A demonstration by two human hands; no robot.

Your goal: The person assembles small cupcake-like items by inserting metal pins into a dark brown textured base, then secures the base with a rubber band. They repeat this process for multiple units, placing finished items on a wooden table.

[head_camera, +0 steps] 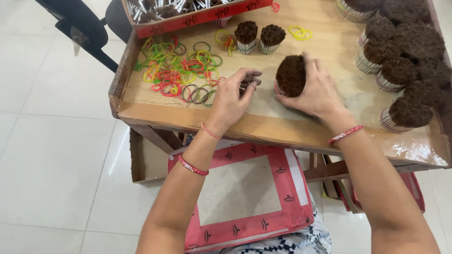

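White tiled floor (39, 146) throughout. Shallow wooden tray table (184, 117), raised rim. Far-right cluster of brown-topped bundles (403, 54). Red-edged box (202, 15) of loose sticks, far left. Heap of coloured rubber bands (179, 70). Right hand (316, 91) clamped around a round brown-topped bundle (291, 76), upright at mid-tray. Left hand (230, 98) just beside, fingers pinched together on something small.

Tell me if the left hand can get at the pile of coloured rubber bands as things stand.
Probably yes: the left hand hovers just right of the rubber bands, with only bare tray between them and nothing lying over them.
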